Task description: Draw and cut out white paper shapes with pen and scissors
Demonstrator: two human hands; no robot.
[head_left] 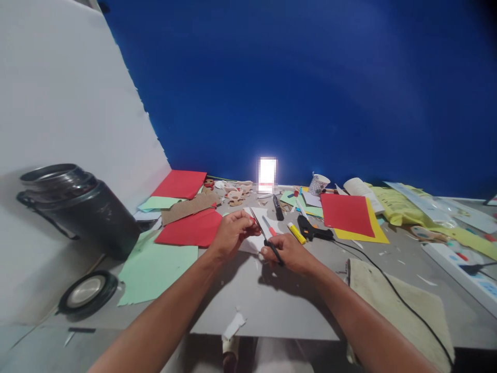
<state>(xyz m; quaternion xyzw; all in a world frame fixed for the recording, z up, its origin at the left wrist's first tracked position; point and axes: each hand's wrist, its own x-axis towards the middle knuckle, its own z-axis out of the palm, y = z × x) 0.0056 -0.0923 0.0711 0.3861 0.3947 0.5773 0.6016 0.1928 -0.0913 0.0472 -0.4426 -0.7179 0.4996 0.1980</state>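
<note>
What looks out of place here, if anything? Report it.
The dark flask stands uncapped, a round lid lying near it: odd beside green paper. A torn white scrap lies at the near edge of the table, like litter.

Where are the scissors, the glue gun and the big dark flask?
Scissors (pixel 267 242): head view, where blades meet handles.
Glue gun (pixel 306 229): head view, on its black body.
Flask (pixel 95 215): head view, middle of its body.
</note>
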